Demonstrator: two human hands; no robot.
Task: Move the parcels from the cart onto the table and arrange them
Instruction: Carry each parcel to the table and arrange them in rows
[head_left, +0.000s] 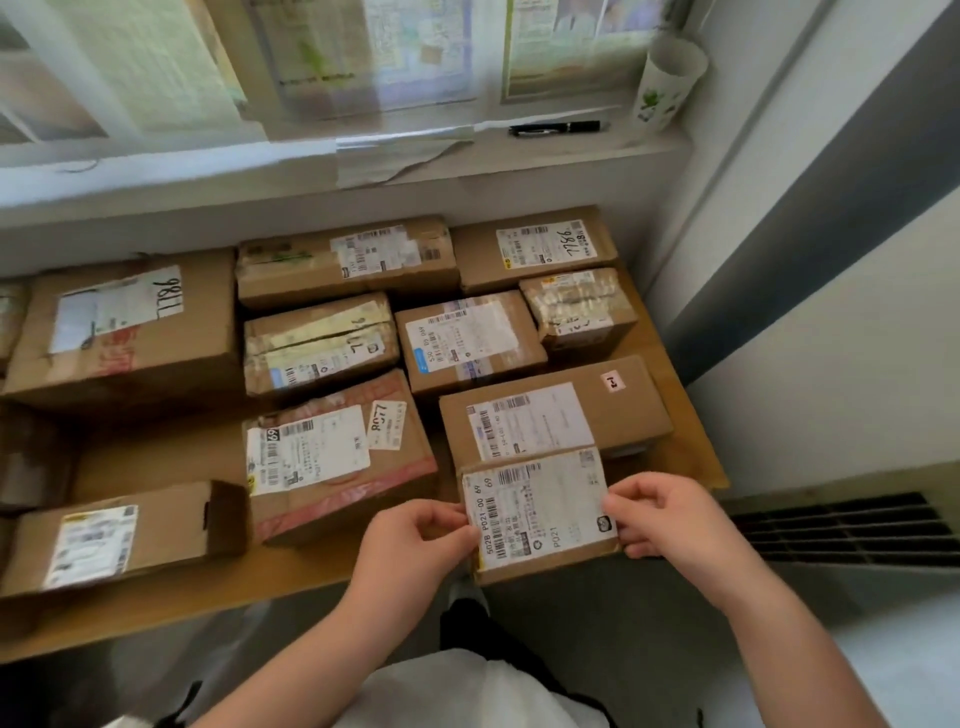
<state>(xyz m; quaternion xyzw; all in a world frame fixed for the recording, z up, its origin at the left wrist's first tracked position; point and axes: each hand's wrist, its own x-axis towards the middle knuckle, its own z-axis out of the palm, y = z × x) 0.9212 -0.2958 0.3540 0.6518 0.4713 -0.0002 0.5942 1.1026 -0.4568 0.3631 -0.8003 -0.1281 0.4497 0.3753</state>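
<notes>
Both hands were on the small parcel (540, 514). Left hand (415, 540) pinched its 9 o'clock edge, thumb on top. Right hand (660, 514) pinched the 3 o'clock edge the same way. The parcel was label-up at about 5 o'clock on the desk (171, 452), its near end out past the front edge. Couldn't tell if it rested on the desk or hung in my grip.

Its 12 o'clock edge met the long box (613, 410), touching or slightly overlapping. The red-taped box (337, 457) sat at its 9 to 10 o'clock, just apart. Further toward 9, an open-ended box (119, 535) lay near the front edge. The big box (130, 332) marked 7786 was at 10 o'clock. More boxes were packed in rows toward 12, under the window sill (156, 171). A pen (553, 128) lay on the sill, with a paper cup (670, 83) at its 3 o'clock end.
</notes>
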